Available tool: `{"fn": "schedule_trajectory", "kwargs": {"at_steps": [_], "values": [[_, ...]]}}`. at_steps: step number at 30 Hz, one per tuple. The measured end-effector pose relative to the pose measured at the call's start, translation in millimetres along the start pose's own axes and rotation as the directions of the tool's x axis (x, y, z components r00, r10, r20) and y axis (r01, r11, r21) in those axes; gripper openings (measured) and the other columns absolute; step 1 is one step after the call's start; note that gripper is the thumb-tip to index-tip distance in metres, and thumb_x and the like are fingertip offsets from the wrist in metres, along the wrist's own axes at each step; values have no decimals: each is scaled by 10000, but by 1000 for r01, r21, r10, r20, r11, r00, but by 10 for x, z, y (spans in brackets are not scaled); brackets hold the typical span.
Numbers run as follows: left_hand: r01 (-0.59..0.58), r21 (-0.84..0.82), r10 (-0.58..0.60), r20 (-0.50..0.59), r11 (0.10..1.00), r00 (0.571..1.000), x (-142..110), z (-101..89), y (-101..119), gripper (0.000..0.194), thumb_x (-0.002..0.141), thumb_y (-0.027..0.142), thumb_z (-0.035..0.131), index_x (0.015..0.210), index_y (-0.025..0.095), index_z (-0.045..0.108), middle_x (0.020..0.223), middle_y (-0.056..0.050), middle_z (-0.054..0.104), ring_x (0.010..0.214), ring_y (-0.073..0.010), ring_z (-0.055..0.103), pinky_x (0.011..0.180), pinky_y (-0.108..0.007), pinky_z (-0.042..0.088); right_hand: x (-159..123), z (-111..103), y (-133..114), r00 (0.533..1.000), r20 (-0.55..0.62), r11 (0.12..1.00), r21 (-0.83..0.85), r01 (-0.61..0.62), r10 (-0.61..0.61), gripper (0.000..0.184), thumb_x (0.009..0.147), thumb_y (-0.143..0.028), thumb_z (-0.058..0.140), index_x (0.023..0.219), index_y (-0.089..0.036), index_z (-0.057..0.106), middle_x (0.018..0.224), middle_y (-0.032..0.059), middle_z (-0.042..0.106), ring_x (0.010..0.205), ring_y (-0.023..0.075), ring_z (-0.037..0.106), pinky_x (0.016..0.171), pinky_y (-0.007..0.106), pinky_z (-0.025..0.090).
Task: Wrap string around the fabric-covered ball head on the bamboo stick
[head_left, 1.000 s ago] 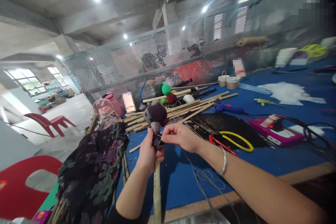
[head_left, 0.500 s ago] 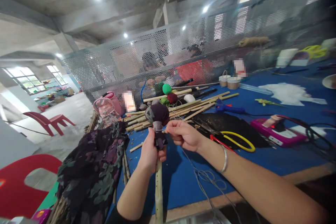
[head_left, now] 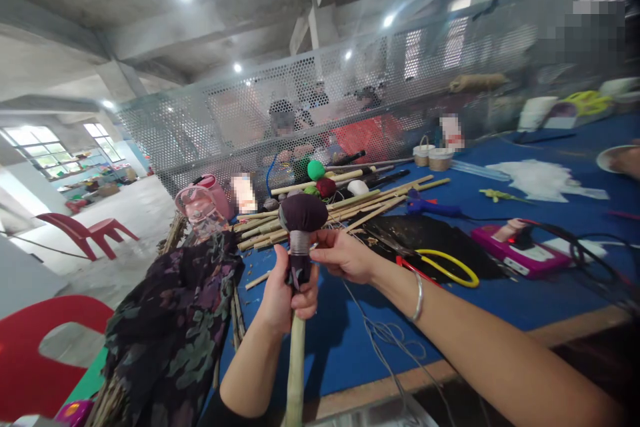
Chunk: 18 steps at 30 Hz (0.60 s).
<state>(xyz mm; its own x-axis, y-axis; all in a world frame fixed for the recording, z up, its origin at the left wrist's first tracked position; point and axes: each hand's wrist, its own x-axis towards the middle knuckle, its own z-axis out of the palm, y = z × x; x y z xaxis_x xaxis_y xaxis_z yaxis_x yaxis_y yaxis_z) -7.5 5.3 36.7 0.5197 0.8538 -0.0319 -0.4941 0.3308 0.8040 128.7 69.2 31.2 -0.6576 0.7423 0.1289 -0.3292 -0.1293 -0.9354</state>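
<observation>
Head view: the left hand [head_left: 283,297] grasps a pale stick [head_left: 295,373] below its dark cloth knob [head_left: 306,212], long axis near-upright. Close on the binding's [head_left: 300,244] right, the right hand [head_left: 350,257] appears to pinch grey cord [head_left: 387,335]. Blue table [head_left: 345,363] beneath; perforated screen [head_left: 240,107] far.

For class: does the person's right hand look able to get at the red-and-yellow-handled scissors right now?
Probably yes: the scissors lie close by, and their yellow loop looks uncovered. The right hand is at the grey binding, though, so it would likely need to leave that first.
</observation>
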Motion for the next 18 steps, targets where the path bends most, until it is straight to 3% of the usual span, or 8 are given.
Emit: {"fn": "schedule_trajectory", "kwargs": {"at_steps": [4,9,11,13,15,16,18], "values": [[-34,-55,37,48,998,998,-7,-40,-27,518,615,621,610,602,160,372,464,111,200,298,24,46,251,-106,114,-10,-10,39,992,113,997,44,-69,63,372,621,-349,716,887,-160,537,423,-117,342,304,9,170,318,189,64],[67,-93,-61,67,993,996,47,-149,-94,362,609,289,705,556,147,376,435,107,240,284,28,74,247,-106,114,-5,-47,98,991,101,986,130,-103,90,302,580,-278,735,773,-146,545,415,-120,314,309,5,152,319,183,58],[67,-18,-67,25,998,997,51,-185,-108,335,588,319,711,557,127,438,442,85,321,281,24,162,263,-117,173,0,-74,103,994,57,985,140,-99,92,307,548,-255,749,735,-140,534,431,-115,343,309,-4,155,320,180,54],[27,118,-13,-116,993,993,20,-192,-69,319,613,384,691,676,108,543,547,17,490,355,-26,374,341,-149,322,6,-105,96,996,35,987,130,-91,87,314,554,-258,744,762,-141,541,432,-112,357,304,-2,168,318,180,55],[-26,290,126,-331,957,935,-42,-144,43,378,684,448,624,891,134,587,819,-69,612,630,-130,568,514,-219,445,11,-129,76,997,28,989,127,-76,73,328,572,-262,735,816,-144,551,425,-115,347,304,3,166,317,181,54],[-48,381,223,-430,923,875,-76,-94,121,407,725,476,571,983,162,577,967,-87,612,789,-170,582,599,-246,460,12,-133,63,998,21,989,127,-69,67,335,575,-259,732,833,-145,552,424,-118,342,305,3,157,317,181,51],[-90,609,489,-529,788,694,-124,58,280,446,777,511,480,1075,189,559,1151,-88,559,1046,-212,507,727,-256,435,10,-119,36,999,2,992,117,-53,54,333,570,-255,731,828,-145,552,424,-119,336,305,2,140,314,184,42]]}}
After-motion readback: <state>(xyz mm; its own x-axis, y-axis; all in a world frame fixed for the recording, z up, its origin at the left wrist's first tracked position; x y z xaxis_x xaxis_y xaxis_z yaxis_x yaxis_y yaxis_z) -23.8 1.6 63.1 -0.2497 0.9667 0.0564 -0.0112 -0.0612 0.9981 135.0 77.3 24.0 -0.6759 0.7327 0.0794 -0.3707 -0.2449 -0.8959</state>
